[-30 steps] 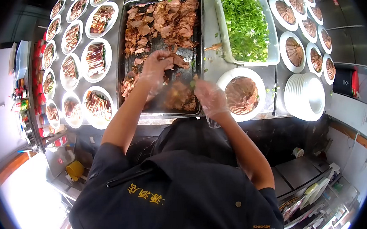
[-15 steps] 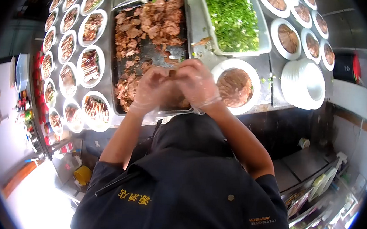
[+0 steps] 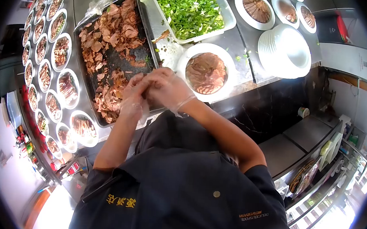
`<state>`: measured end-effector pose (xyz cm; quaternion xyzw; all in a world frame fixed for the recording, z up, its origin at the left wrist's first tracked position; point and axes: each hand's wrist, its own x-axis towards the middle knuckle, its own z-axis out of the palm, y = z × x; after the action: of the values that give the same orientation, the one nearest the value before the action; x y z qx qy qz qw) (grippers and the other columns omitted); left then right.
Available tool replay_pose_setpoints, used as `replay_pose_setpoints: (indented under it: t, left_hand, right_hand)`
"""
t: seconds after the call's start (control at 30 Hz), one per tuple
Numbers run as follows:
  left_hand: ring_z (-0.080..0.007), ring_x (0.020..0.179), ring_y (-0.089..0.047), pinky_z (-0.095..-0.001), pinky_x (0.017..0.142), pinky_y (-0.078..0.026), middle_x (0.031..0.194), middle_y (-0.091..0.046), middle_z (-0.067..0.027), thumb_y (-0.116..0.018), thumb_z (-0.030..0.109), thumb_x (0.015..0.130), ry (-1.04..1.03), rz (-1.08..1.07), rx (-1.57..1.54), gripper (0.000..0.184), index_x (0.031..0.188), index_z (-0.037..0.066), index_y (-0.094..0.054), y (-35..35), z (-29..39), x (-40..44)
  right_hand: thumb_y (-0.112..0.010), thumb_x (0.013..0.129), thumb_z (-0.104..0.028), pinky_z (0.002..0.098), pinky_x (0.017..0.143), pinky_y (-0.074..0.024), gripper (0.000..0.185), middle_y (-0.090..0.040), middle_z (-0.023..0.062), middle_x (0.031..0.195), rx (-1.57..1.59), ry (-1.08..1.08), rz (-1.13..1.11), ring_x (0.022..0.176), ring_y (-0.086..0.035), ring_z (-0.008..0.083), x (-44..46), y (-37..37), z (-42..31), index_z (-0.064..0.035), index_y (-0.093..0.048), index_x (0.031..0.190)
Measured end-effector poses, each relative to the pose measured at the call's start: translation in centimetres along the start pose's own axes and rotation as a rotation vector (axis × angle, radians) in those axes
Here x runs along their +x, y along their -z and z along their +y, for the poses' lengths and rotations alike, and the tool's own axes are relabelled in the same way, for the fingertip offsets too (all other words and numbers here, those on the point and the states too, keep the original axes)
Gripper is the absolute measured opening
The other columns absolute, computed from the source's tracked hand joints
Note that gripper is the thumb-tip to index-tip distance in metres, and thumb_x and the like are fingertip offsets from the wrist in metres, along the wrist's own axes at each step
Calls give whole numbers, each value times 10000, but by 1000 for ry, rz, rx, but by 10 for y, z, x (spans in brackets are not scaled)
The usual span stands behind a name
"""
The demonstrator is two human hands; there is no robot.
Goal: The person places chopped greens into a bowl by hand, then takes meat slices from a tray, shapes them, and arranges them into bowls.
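My left hand (image 3: pixel 134 95) and my right hand (image 3: pixel 167 87), both in clear plastic gloves, meet over the near right corner of a dark tray (image 3: pixel 150 42). Their fingers are closed together around brownish sliced meat (image 3: pixel 151 94), mostly hidden by the hands and slightly blurred. Loose cooked meat slices (image 3: pixel 117 29) lie in the tray in heaps, with bare dark metal showing between them. Just right of my right hand stands a white bowl (image 3: pixel 230 77) with meat slices fanned out inside.
Chopped greens (image 3: pixel 186 12) fill a clear tub (image 3: pixel 228 20) beyond the bowl. Stacked white bowls (image 3: pixel 283 51) stand at the right, near more filled bowls (image 3: pixel 254 11). Several rows of filled bowls (image 3: pixel 68 89) line the left. The counter's near edge (image 3: pixel 245 87) runs before my body.
The view has turned and shifted, so the counter things appear farther left. My hands stay together, now lower beside the tray's near right corner, with the fingers bunched closer.
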<state>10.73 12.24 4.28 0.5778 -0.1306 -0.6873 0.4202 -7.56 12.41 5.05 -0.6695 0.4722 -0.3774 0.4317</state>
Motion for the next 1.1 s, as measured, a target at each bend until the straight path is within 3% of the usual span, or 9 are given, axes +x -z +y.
replay_pose_setpoints:
  t: [0.07,0.13,0.4,0.5,0.63,0.73,0.77,0.87,1.1]
  left_hand:
    - [-192,992,-721,-310,842,-599,1151,-744,-87,-723,64,1050,-3,13,-158,225,1259,67,-639,-10,-10,3]
    - [-210,1055,-707,-335,927,-600,1187,-732,-80,-713,57,1055,-3,27,-299,232,1273,89,-643,-21,-16,4]
    - [-218,1065,-700,-366,951,-589,1157,-726,-68,-726,59,1044,-104,-43,-337,281,1301,120,-629,-41,-19,-3]
    - [-222,1058,-694,-381,962,-579,1173,-721,-97,-742,28,1018,-150,166,-397,367,1349,108,-606,-21,-22,17]
    - [-280,1126,-703,-429,977,-612,1263,-719,-136,-719,4,972,-31,274,286,451,1394,123,-616,-2,-16,23]
    - [-342,1141,-739,-386,1084,-579,1300,-728,-186,-736,131,984,-639,278,1263,267,1244,74,-751,11,-30,22]
    - [-342,1141,-739,-386,1084,-579,1300,-728,-186,-736,131,984,-636,278,1263,267,1244,74,-751,5,-32,21]
    - [-258,1097,-759,-356,989,-604,1316,-736,-154,-734,122,1023,-482,-208,1095,291,1301,39,-741,-27,-37,32]
    - [-249,1090,-747,-368,978,-613,1302,-720,-164,-767,63,993,-665,-451,946,338,1326,24,-730,-91,-92,43]
  right_hand:
    - [-803,919,-189,401,960,-608,329,-693,138,1189,100,-103,46,1036,-738,315,-3,6,-7,-131,-731,1235]
    - [-775,998,-138,353,930,-614,332,-742,159,1183,296,-532,-25,1041,-760,245,-2,21,-21,-78,-687,1313]
    - [-792,985,-56,287,750,-605,248,-778,88,955,529,-578,52,815,-729,141,-19,34,17,9,-704,1207]
    - [-775,999,-57,277,703,-592,218,-765,77,929,756,-548,147,761,-703,120,-38,62,23,1,-719,1202]
    - [-767,1010,-95,294,710,-594,240,-759,56,921,377,-520,407,756,-704,128,-62,102,37,-31,-748,1240]
    - [-809,972,-157,319,758,-609,276,-768,52,925,121,-605,431,808,-721,133,-73,122,68,-63,-772,1228]
    - [-822,959,-180,324,775,-611,291,-774,57,927,98,-640,447,832,-730,135,-75,124,74,-73,-777,1225]
    - [-841,931,-209,348,806,-614,295,-802,99,939,-56,-695,449,848,-767,185,-69,128,76,-75,-793,1190]
    - [-876,910,-238,372,815,-617,296,-819,114,934,-241,-633,499,849,-791,230,-69,120,78,-82,-802,1150]
